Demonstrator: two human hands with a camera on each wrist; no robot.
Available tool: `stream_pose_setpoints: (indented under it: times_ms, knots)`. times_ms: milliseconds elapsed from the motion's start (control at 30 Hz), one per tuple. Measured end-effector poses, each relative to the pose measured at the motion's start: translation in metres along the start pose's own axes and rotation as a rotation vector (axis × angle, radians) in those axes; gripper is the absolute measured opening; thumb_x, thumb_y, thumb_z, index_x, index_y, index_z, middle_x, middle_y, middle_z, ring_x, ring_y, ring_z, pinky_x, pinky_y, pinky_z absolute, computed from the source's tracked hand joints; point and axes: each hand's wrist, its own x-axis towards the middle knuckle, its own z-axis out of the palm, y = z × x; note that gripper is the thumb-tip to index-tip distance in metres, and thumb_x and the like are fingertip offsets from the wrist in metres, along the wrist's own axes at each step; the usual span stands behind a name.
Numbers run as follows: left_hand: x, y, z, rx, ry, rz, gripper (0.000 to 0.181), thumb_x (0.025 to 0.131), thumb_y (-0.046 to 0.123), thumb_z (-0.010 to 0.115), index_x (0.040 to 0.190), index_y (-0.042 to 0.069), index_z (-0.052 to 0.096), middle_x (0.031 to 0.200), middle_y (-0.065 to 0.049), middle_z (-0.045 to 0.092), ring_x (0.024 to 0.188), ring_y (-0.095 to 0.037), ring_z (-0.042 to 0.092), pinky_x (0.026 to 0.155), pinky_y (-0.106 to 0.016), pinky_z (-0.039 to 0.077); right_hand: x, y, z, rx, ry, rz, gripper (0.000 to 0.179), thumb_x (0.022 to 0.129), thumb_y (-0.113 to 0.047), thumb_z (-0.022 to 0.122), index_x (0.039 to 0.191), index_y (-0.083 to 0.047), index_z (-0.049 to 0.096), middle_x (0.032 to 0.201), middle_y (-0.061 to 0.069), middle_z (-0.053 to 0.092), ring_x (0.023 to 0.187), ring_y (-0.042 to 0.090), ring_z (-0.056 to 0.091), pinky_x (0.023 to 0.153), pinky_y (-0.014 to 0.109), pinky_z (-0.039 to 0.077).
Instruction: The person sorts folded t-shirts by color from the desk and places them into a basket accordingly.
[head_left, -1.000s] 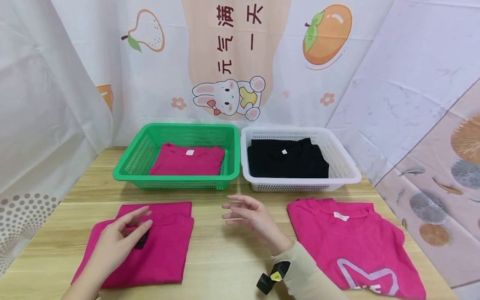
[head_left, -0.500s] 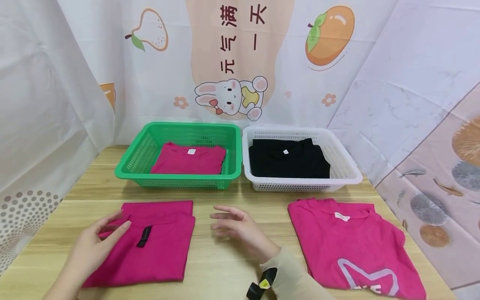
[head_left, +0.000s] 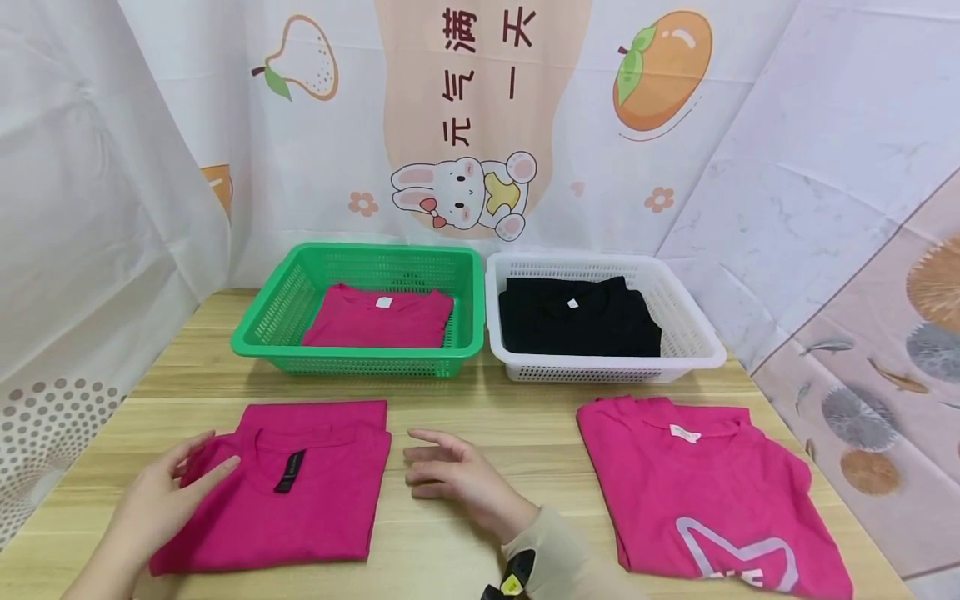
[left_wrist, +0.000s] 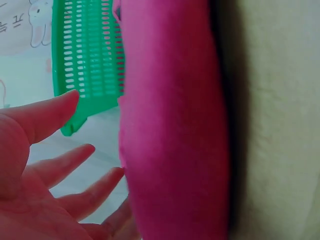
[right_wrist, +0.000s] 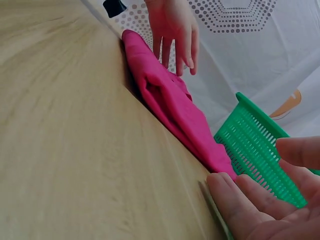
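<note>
A folded pink T-shirt [head_left: 300, 508] with a black neck label lies flat at the left of the table. My left hand [head_left: 161, 500] is at its left edge, fingers loosely bent and thumb over the cloth. In the left wrist view this hand [left_wrist: 55, 180] has spread fingers beside the shirt [left_wrist: 172, 125]; whether a fingertip touches it I cannot tell. To the right of the shirt, my right hand [head_left: 457, 479] hovers over the table with relaxed fingers and holds nothing. The right wrist view has its fingers [right_wrist: 235, 205] near the shirt's end.
At the back stand a green basket [head_left: 356, 360] holding a folded pink shirt [head_left: 375, 321] and a white basket [head_left: 611, 367] holding black clothing [head_left: 577, 325]. Another pink T-shirt [head_left: 697, 492] with a star print lies on the right of the wooden table [head_left: 420, 550]. A printed curtain hangs behind.
My left hand has moved left, from above the folded shirt to its left edge, uncovering the black label. My right hand has come lower and further left, closer to the shirt.
</note>
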Motion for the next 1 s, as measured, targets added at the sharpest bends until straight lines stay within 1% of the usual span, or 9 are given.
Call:
stream_pose_setpoints:
  times_ms: [233,467,567,667,767,800,867,933,1000]
  knots:
    - [0.007,-0.012,0.001,-0.014,-0.066,-0.042,0.091,0.098,0.053,0.052,0.153,-0.008,0.015,0.148,-0.047,0.018,0.129,-0.066,0.028,0.100,-0.072,0.034,-0.006,0.001,0.001,0.008,0.006,0.012,0.053,0.095,-0.003,0.059,0.147,-0.003,0.045,0.139,0.028,0.054,0.101,0.022,0.068,0.092,0.042,0.057]
    - [0.010,-0.013,0.002,-0.185,-0.150,-0.096,0.096,0.097,0.053,0.055,0.157,0.000,0.001,0.155,-0.040,0.011,0.137,-0.060,0.020,0.101,-0.071,0.034,-0.005,0.002,0.001,0.008,-0.005,0.025,0.054,0.094,-0.002,0.059,0.146,-0.001,0.045,0.138,0.028,0.054,0.100,0.021,0.067,0.094,0.042,0.056]
    - [0.011,-0.011,0.004,-0.224,-0.166,-0.109,0.096,0.097,0.052,0.055,0.158,0.002,0.000,0.156,-0.039,0.009,0.139,-0.059,0.018,0.103,-0.071,0.033,-0.005,0.002,0.001,0.013,-0.009,0.047,0.054,0.095,-0.002,0.058,0.147,-0.002,0.045,0.137,0.027,0.055,0.101,0.022,0.068,0.094,0.043,0.056]
    - [0.011,-0.010,0.006,-0.260,-0.160,-0.122,0.095,0.098,0.050,0.055,0.158,0.001,-0.001,0.157,-0.038,0.009,0.140,-0.058,0.018,0.105,-0.070,0.033,-0.006,0.003,0.000,0.020,-0.014,0.070,0.054,0.095,-0.002,0.058,0.147,-0.003,0.045,0.137,0.025,0.055,0.102,0.023,0.068,0.094,0.043,0.056]
    - [0.011,-0.009,0.007,-0.294,-0.144,-0.129,0.094,0.098,0.048,0.056,0.157,0.000,-0.001,0.157,-0.038,0.011,0.141,-0.056,0.021,0.101,-0.055,0.047,-0.006,0.004,0.000,0.024,-0.019,0.086,0.053,0.095,-0.003,0.056,0.147,-0.004,0.045,0.137,0.023,0.056,0.103,0.023,0.068,0.094,0.043,0.056]
    - [0.011,-0.008,0.008,-0.307,-0.141,-0.130,0.094,0.098,0.047,0.056,0.157,0.000,0.000,0.157,-0.038,0.012,0.141,-0.056,0.022,0.096,-0.045,0.051,-0.006,0.004,0.000,0.024,-0.021,0.088,0.053,0.096,-0.003,0.056,0.147,-0.004,0.045,0.137,0.023,0.056,0.103,0.023,0.068,0.094,0.043,0.056]
    - [0.011,-0.007,0.008,-0.341,-0.151,-0.136,0.094,0.099,0.046,0.057,0.157,0.000,-0.001,0.157,-0.037,0.013,0.141,-0.054,0.024,0.086,-0.028,0.052,-0.006,0.004,0.000,0.026,-0.025,0.092,0.052,0.096,-0.004,0.056,0.147,-0.005,0.045,0.137,0.023,0.056,0.103,0.023,0.068,0.094,0.043,0.056]
    - [0.011,-0.006,0.008,-0.366,-0.165,-0.139,0.094,0.098,0.045,0.057,0.158,0.001,0.000,0.158,-0.036,0.014,0.132,-0.037,0.047,0.078,-0.019,0.049,-0.006,0.004,0.000,0.034,-0.031,0.101,0.052,0.096,-0.004,0.057,0.147,-0.006,0.046,0.136,0.023,0.057,0.103,0.022,0.068,0.094,0.042,0.056]
    - [0.011,-0.005,0.008,-0.400,-0.185,-0.143,0.093,0.099,0.043,0.058,0.158,0.001,0.000,0.158,-0.035,0.014,0.115,-0.016,0.057,0.075,-0.016,0.048,-0.006,0.004,0.001,0.046,-0.036,0.108,0.052,0.095,-0.003,0.057,0.147,-0.007,0.047,0.136,0.023,0.057,0.102,0.022,0.068,0.095,0.042,0.055]
